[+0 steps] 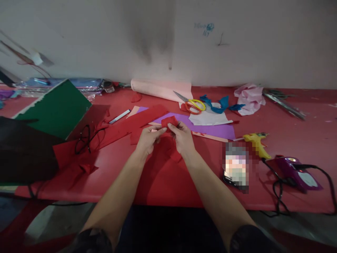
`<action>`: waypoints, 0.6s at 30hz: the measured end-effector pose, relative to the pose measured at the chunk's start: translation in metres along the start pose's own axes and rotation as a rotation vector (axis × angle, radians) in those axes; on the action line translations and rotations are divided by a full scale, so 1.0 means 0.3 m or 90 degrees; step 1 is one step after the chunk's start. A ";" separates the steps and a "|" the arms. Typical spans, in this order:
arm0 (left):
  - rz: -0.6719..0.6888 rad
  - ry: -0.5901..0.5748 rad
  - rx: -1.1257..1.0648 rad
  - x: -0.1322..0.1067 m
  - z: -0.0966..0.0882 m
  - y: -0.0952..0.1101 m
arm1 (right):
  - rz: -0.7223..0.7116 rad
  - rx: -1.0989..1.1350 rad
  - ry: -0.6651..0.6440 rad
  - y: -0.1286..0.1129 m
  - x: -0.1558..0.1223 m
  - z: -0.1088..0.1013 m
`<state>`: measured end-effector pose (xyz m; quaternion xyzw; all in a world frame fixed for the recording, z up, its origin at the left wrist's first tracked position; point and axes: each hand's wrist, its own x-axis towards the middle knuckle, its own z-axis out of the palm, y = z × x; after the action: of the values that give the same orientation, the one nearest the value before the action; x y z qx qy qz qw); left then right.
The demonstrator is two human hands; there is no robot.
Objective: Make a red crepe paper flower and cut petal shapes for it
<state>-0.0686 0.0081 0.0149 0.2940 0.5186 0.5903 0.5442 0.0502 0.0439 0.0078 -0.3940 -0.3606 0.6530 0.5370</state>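
A small piece of red paper (168, 121) is pinched between both hands above the middle of the red table. My left hand (150, 138) closes on its left edge, thumb pointing right. On the right edge, my right hand (181, 135) presses it between thumb and curled fingers. Whether the piece is crepe paper or cloth I cannot tell. Under and behind the hands lie long red strips (131, 123) and a purple sheet (210, 128). Scissors (193, 105) with red and yellow handles rest beyond the hands, blades apart from the red piece.
To the right are a phone (235, 168) with a blurred screen, a yellow glue gun (256, 144) and a purple power strip (298, 174) with cables. A pink roll (160, 89) lies by the wall. A green board (56, 109) and a cutter knife (119, 116) are left.
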 end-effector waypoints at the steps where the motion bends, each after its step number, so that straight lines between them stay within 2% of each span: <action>1: 0.000 0.020 0.000 0.000 0.003 0.006 | 0.009 0.010 0.004 0.001 0.001 0.000; 5: -0.009 0.090 0.013 0.001 0.024 0.064 | 0.017 0.019 0.008 0.004 0.005 0.002; 9: -0.018 0.071 0.003 0.011 0.047 0.109 | -0.018 0.015 0.016 -0.003 0.008 -0.001; 14: 0.007 0.070 -0.079 0.038 0.042 0.049 | -0.046 0.042 0.038 -0.009 0.017 -0.010; 18: -0.006 0.035 -0.086 0.040 0.028 0.014 | -0.059 0.041 0.027 -0.002 0.018 -0.012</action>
<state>-0.0652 0.0223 0.0185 0.2378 0.4936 0.6291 0.5514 0.0531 0.0496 0.0061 -0.3730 -0.3459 0.6301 0.5867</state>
